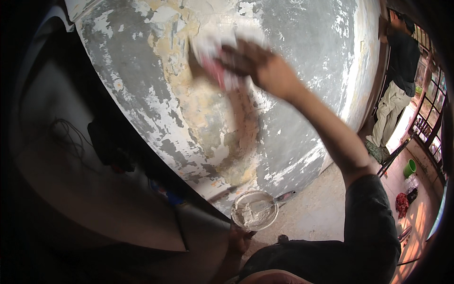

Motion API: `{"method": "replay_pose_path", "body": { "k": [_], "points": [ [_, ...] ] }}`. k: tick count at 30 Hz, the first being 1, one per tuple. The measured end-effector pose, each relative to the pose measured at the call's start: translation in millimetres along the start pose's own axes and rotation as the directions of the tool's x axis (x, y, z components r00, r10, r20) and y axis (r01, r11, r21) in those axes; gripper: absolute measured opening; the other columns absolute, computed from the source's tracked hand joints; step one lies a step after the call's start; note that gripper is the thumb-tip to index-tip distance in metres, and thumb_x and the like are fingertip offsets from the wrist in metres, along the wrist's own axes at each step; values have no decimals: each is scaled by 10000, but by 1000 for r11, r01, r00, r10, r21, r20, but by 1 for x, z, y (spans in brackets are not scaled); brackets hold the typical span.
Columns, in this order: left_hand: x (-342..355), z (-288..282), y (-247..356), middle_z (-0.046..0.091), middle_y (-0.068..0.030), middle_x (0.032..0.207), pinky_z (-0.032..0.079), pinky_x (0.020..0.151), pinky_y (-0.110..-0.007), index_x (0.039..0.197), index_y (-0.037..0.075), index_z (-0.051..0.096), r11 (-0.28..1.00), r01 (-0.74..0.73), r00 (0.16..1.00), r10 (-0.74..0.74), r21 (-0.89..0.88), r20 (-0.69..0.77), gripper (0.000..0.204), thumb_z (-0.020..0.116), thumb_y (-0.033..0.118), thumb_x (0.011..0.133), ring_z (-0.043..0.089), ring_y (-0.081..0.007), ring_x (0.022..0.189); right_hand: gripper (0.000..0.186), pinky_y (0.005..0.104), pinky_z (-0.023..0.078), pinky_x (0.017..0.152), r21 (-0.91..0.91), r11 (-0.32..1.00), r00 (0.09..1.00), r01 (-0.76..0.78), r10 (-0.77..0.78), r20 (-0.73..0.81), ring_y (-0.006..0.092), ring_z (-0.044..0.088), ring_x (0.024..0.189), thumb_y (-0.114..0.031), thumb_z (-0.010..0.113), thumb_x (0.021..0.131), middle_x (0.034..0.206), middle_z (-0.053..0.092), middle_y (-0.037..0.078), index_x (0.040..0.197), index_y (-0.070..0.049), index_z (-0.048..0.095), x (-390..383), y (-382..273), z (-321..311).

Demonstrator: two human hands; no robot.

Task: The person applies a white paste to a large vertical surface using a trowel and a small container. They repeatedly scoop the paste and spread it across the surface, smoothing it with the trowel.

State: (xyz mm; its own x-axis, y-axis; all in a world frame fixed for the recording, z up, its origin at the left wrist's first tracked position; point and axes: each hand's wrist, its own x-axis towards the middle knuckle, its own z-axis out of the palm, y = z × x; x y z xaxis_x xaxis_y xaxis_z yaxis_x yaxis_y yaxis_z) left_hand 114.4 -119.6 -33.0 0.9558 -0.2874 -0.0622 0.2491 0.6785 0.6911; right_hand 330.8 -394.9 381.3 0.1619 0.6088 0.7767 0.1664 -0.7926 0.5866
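My right hand (260, 66) is raised to the wall and smeared by motion. Its fingers press on a flat white-and-red piece (215, 66), too blurred to name, held against the patchy grey, white and yellowish wall (293, 42). Low in the view, my left hand (240, 239) is closed on the underside of a round tub (233, 213). Whitish putty (250, 213) lies inside it. A putty knife (284, 196) rests in the tub with its dark handle sticking out over the right rim.
At the far right another person (402, 61) in a dark top and light trousers stands by barred windows. A green bucket (409, 168) and a red cloth (402, 203) are on the floor there. To the left, a dark area holds a looped cable (66, 135).
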Motion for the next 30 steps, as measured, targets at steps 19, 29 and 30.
{"method": "replay_pose_path", "body": {
  "k": [19, 29, 30],
  "points": [
    [-2, -34, -3, 469, -105, 1499, 600, 949, -408, 1595, 108, 316, 995, 48, 999, -50, -83, -19, 725, 671, 149, 965, 559, -240, 1305, 592, 484, 450, 1205, 137, 991, 989, -13, -8, 151, 369, 447, 1495, -210, 538, 1023, 1634, 461, 87, 1601, -284, 433, -106, -67, 10],
    [-15, -56, 9, 480, -145, 1529, 617, 969, -484, 1576, 106, 374, 999, -2, 1000, 1, -44, -30, 695, 665, 100, 945, 571, -317, 1331, 660, 421, 606, 776, 481, 876, 994, -43, 88, -72, 328, 744, 974, -7, 540, 848, 1356, 702, 76, 1430, -299, 649, 11, 41, -47],
    [-19, -35, 24, 477, -154, 1533, 615, 979, -507, 1575, 97, 374, 1000, -17, 996, 17, -2, -83, 699, 662, 92, 938, 567, -329, 1342, 618, 438, 597, 785, 513, 858, 992, -13, 75, -99, 356, 739, 965, 8, 539, 860, 1289, 716, 112, 1410, -246, 662, 48, 56, -48]
  ]
}}
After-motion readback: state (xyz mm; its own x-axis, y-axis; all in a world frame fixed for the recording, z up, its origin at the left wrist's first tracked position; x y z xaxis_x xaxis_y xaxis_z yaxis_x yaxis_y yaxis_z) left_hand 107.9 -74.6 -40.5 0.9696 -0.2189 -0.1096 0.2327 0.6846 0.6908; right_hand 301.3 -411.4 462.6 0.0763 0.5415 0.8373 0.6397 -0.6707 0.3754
